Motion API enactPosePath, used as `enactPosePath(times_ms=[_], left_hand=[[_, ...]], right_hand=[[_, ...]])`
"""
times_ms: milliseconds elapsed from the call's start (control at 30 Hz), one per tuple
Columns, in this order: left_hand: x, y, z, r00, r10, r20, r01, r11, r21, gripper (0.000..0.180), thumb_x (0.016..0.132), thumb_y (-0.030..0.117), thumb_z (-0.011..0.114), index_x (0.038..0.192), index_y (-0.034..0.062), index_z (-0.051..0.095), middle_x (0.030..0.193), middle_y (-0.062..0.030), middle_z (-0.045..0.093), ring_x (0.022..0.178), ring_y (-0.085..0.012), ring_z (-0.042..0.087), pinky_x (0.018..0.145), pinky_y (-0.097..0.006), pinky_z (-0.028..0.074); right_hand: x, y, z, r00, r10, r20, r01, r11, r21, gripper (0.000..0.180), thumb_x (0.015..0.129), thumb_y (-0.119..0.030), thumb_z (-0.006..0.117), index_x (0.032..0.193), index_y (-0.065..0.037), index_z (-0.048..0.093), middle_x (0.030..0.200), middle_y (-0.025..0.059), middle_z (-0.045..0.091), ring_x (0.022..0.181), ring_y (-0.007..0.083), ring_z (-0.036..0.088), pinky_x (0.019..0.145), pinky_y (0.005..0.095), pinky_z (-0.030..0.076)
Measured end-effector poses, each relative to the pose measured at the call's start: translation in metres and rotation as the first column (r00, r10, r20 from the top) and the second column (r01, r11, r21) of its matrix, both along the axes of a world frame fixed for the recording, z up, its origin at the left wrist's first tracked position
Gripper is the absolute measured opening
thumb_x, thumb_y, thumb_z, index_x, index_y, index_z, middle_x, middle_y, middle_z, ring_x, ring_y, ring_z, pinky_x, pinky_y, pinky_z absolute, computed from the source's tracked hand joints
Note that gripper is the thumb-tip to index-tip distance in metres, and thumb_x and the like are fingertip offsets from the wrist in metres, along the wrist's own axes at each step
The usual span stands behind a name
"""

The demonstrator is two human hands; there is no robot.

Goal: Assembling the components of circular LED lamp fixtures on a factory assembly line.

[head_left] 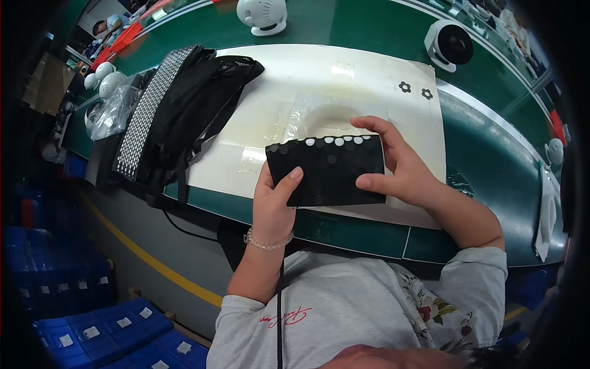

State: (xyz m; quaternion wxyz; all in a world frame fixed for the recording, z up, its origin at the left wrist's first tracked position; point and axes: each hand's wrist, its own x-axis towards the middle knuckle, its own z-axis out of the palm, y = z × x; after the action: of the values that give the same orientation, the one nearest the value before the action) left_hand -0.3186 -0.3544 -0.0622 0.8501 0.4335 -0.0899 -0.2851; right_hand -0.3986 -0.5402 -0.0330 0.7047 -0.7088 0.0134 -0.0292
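A flat black rectangular piece (pixel 335 178) with a row of round white dots along its top edge is held up in front of my body. My left hand (pixel 276 190) grips its left side, thumb lying on the front and fingers hidden behind. At the right side, my right hand (pixel 399 166) has its thumb on the front near the lower right corner. Its index finger curves above the top edge, and its other fingers are partly hidden. Beneath the piece lies a white board (pixel 239 132) with clear film (pixel 301 111) on it.
Black bags or fabric with white-dotted strips (pixel 153 117) lie at the left, beside clear plastic bags (pixel 114 111). White fans (pixel 263 15) stand along the far side of the green table (pixel 356 27). Blue boxes (pixel 117 326) fill the lower left. Other people sit farther off.
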Motion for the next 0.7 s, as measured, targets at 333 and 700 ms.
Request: enactPosePath(times_ms=[333, 700], left_hand=[[-0.001, 0.006, -0.002, 0.988, -0.1, 0.118, 0.103, 0.994, -0.021, 0.053, 0.07, -0.006, 0.046, 0.121, 0.0006, 0.031, 0.11, -0.0121, 0.048, 0.1, -0.019, 0.049, 0.086, -0.029, 0.04], [-0.003, 0.009, -0.012, 0.993, -0.081, 0.089, 0.092, 0.989, -0.119, 0.042, 0.081, 0.004, 0.041, 0.12, -0.0053, 0.03, 0.113, -0.015, 0.046, 0.104, -0.0201, 0.047, 0.088, -0.031, 0.038]], right_hand=[[0.01, -0.014, -0.006, 0.992, 0.096, -0.079, -0.086, 0.989, 0.117, 0.06, 0.067, -0.001, 0.064, 0.118, -0.007, 0.035, 0.111, 0.0055, 0.042, 0.103, 0.0149, 0.043, 0.089, 0.0287, 0.035], [0.013, -0.021, -0.004, 0.987, 0.117, -0.109, -0.113, 0.993, 0.043, 0.063, 0.066, -0.005, 0.066, 0.119, -0.007, 0.034, 0.11, 0.0069, 0.042, 0.104, 0.0147, 0.042, 0.089, 0.0281, 0.034]])
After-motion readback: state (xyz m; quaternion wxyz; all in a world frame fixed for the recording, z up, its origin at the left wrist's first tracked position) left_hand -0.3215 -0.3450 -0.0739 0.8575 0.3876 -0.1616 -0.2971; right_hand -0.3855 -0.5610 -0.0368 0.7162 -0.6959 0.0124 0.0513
